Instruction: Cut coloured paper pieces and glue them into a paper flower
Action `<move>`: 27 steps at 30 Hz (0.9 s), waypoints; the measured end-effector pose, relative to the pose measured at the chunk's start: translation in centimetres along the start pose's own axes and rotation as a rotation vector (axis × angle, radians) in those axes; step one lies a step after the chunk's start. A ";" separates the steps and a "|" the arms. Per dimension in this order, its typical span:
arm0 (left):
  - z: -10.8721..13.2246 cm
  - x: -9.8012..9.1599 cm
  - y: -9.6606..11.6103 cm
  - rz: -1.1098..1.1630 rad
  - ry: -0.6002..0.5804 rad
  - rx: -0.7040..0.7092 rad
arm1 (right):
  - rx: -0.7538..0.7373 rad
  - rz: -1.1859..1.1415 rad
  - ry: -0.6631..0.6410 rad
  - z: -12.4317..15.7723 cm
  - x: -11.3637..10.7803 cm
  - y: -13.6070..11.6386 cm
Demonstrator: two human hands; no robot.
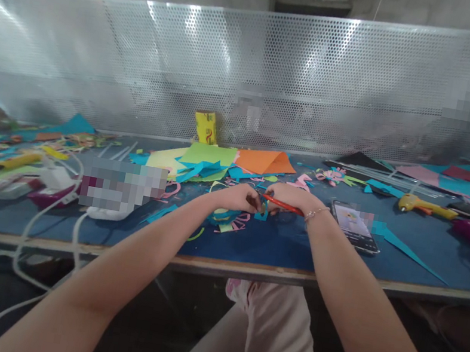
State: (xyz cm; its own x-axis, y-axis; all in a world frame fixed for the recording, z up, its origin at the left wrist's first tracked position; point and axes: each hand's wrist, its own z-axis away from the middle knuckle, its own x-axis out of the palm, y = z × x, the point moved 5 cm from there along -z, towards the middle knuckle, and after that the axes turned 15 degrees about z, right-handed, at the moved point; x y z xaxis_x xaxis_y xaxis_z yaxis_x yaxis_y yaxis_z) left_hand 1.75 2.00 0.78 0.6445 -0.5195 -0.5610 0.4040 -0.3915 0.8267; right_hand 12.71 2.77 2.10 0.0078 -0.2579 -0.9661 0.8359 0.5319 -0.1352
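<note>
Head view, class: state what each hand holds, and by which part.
Right hand holds a slim red tool around its middle; left hand pinches a teal paper scrap at its edge.

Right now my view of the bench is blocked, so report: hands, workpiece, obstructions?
Left hand pinching teal paper piece. Right hand gripping red-handled tool. Paper scraps underneath, phone beside right wrist.

screen (280, 75): we read perforated sheet metal, shiny
table top (407, 255): matt blue, cloth-like to us
table edge (245, 270): bare wood, we think
orange sheet (265, 161): matt paper, smooth
teal scrap (261, 212): thin matt paper
red handle (287, 206): smooth plastic
phone (354, 224): glossy glass face
</note>
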 end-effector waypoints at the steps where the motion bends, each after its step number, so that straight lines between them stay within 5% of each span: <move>1: 0.0 0.0 0.0 -0.004 0.003 0.004 | -0.003 0.009 0.002 0.0 0.0 0.0; 27: 0.1 0.0 -0.1 -0.068 0.035 0.005 | -0.035 0.152 0.028 -0.3 0.2 -0.5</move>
State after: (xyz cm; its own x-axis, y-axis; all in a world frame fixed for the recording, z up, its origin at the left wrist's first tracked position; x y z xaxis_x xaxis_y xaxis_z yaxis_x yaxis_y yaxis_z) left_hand 1.65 2.02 0.67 0.6381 -0.4643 -0.6141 0.4449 -0.4286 0.7863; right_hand 12.17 2.68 1.94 0.1169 -0.1505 -0.9817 0.8064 0.5913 0.0054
